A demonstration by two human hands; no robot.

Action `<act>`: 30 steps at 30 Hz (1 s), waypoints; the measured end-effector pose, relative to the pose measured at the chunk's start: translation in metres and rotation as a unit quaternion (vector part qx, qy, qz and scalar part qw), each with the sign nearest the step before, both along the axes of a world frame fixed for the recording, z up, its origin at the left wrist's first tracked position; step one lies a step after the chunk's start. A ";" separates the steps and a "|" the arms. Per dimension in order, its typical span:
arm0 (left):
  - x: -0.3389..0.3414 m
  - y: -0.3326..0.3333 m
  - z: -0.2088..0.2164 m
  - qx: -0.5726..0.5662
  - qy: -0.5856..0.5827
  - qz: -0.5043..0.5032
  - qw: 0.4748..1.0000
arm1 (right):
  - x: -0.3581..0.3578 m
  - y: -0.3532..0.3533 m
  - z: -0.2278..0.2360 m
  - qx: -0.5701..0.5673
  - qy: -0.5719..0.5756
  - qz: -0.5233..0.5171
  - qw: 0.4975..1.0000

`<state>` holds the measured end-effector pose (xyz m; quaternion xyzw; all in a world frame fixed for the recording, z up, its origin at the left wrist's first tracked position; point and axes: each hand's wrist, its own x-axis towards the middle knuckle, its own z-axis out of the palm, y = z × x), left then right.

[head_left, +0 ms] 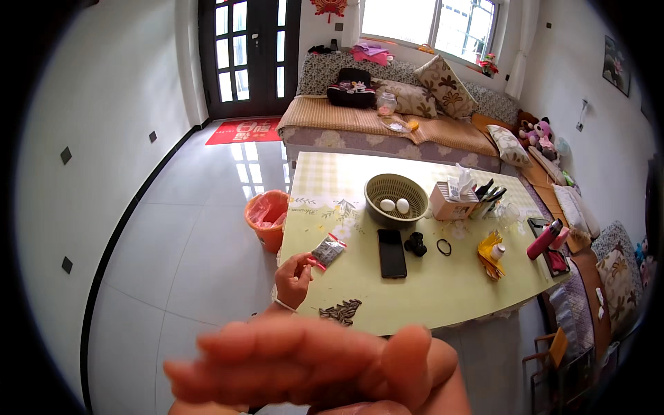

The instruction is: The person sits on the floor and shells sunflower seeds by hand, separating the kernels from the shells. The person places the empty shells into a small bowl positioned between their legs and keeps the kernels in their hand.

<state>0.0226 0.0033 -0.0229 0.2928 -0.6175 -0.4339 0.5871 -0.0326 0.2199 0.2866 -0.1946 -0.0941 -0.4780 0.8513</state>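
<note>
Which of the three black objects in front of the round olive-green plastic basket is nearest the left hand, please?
It is the flat rectangular black phone, left of the small lumpy black object and the thin black ring.

Living room of a home: one long patterned sofa [332,140] below a bright window [398,21], its seat spread with woven mats [315,114] and set with flowered cushions [445,86]; plush toys [543,136] in the corner; framed picture [616,66] on a white wall; dark double door [265,59] with glass panes, red doormat [242,131] before it; glossy tiled floor [200,270]. One pale green table [443,297], bearing household goods: plastic basket [395,218] with two eggs [387,205], tissue box [449,207], phone [393,254]; orange waste bin [268,239] beside it.
</note>
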 end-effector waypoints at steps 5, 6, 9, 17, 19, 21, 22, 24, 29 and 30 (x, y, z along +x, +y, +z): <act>0.004 0.000 0.004 -0.015 -0.043 -0.008 0.999 | 0.013 -0.012 -0.002 -0.125 -0.091 -0.113 0.981; 0.002 0.002 0.004 -0.019 -0.046 -0.009 0.999 | 0.017 -0.018 -0.006 -0.140 -0.138 -0.115 0.974; -0.004 0.006 0.013 -0.033 -0.059 0.008 0.998 | 0.003 -0.034 -0.018 -0.156 -0.093 -0.099 0.978; 0.012 0.006 0.007 0.004 -0.163 0.026 0.986 | -0.090 -0.095 -0.150 0.075 -0.065 -0.277 0.956; 0.000 0.005 0.007 0.028 -0.169 -0.048 0.984 | -0.123 -0.095 -0.205 0.157 -0.028 -0.355 0.921; 0.002 0.004 0.008 0.030 -0.216 -0.094 0.971 | -0.139 -0.099 -0.252 0.184 0.041 -0.380 0.905; 0.003 0.005 0.009 0.028 -0.238 -0.119 0.963 | -0.145 -0.102 -0.274 0.189 0.069 -0.379 0.903; 0.006 0.009 0.015 0.039 -0.266 -0.171 0.948 | -0.148 -0.106 -0.301 0.206 0.145 -0.389 0.886; 0.020 0.012 0.012 -0.015 -0.468 -0.191 0.863 | -0.149 -0.109 -0.311 0.197 0.511 -0.397 0.737; 0.022 0.017 0.015 -0.006 -0.489 -0.168 0.856 | -0.147 -0.105 -0.302 0.134 0.620 -0.411 0.655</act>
